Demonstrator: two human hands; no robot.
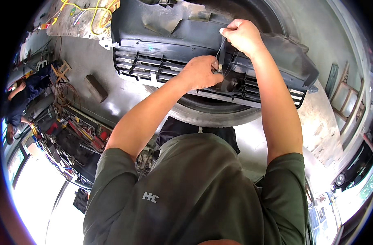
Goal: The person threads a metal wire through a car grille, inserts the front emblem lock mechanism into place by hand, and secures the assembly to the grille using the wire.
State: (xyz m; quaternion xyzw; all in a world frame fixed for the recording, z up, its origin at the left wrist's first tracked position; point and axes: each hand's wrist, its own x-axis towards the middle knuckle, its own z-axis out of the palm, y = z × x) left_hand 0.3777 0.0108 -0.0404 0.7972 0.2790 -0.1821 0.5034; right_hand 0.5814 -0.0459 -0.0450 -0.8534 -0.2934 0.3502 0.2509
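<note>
A: Nearest us, our left hand (202,72) is clenched on the lower end of a thin wire (221,55), against the grille of the car bumper (162,36).

B: Just above, our right hand (242,36) pinches its upper end. We judge the wire light, springy and slippery; the bumper is stiff plastic resting on 1 tyre (213,114) beyond.
</note>
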